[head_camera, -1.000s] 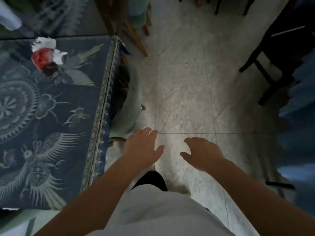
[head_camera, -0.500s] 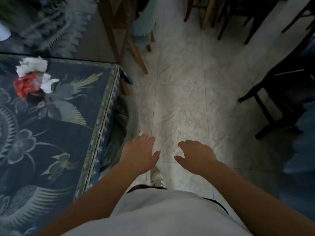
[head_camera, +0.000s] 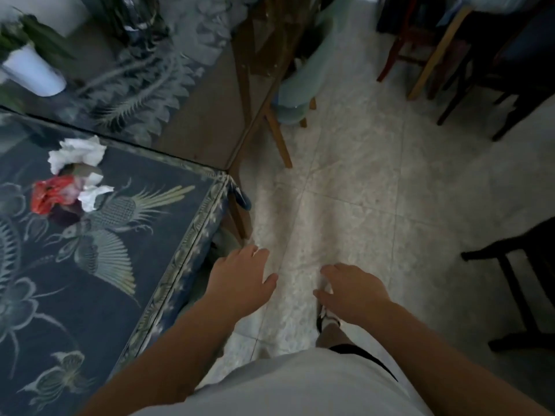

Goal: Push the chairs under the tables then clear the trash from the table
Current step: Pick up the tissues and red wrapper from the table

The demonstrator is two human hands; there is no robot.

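While the crumpled white and red trash [head_camera: 73,178] is left sitting near the far edge of the patterned counter [head_camera: 99,295], a pale green chair [head_camera: 295,94] is seen tucked under the next counter [head_camera: 186,115]. Nothing is gripped: the left hand [head_camera: 241,280] is held loose and empty just off the counter's corner, and the right hand [head_camera: 353,291] is spread over the tiled floor [head_camera: 375,190]. Dark chairs [head_camera: 522,283] are parked further right.
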